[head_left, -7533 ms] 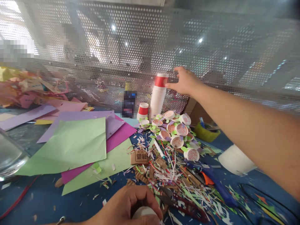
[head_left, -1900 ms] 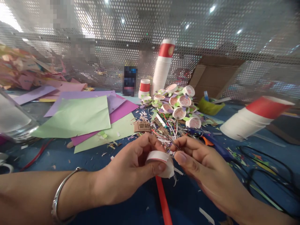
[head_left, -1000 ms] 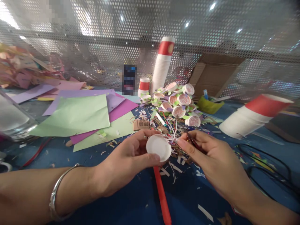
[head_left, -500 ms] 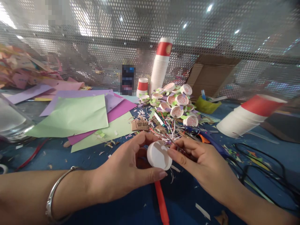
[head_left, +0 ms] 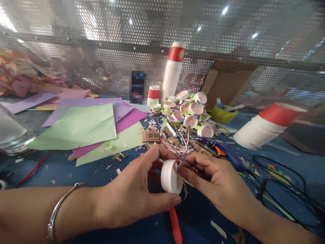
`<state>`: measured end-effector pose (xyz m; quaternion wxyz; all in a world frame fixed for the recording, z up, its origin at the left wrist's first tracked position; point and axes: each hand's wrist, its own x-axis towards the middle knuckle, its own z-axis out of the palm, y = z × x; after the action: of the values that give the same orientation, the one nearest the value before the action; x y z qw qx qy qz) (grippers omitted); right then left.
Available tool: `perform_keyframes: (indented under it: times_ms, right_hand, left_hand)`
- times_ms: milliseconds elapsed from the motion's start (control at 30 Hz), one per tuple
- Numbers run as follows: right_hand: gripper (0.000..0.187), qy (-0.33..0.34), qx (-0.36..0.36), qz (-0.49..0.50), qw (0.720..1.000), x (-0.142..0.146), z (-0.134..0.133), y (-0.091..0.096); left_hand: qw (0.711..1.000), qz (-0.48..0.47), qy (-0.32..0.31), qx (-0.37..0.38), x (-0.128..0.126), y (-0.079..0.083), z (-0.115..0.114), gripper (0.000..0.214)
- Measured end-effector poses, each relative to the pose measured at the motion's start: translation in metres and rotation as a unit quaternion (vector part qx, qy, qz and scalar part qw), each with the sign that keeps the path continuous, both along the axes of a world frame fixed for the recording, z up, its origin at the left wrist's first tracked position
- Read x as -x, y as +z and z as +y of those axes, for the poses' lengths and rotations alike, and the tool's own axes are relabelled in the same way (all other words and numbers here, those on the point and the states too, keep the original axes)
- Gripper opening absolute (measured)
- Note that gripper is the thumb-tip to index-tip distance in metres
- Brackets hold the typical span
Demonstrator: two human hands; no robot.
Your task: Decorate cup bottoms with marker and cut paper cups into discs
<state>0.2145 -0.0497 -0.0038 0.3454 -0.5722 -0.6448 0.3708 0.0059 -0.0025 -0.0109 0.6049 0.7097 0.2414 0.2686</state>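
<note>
My left hand grips a cut-down white paper cup bottom between thumb and fingers, its flat base turned left. A red strip hangs down from the cup. My right hand is closed on small red-handled scissors, whose blades touch the cup's rim. A silver bangle circles my left wrist.
Paper scraps and a heap of decorated cup bottoms lie beyond my hands. Green, purple and magenta paper sheets lie left. A tall cup stack stands at the mesh wall; another stack lies right. Black cables trail right.
My right hand left the far cup stack and joined my left hand at the cup. Over the last second the cup turned from base-up to sideways, and the scissors closed in on its rim.
</note>
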Motion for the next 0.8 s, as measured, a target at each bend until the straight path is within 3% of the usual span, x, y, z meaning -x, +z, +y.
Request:
perform_keyframes:
  times_ms: [800]
  right_hand:
    - [0.036, 0.006, 0.022, 0.005, 1.0, 0.0007, -0.0025, 0.0027]
  left_hand:
    - [0.999, 0.022, -0.005, 0.03, 0.0006, -0.0014, 0.0013, 0.048]
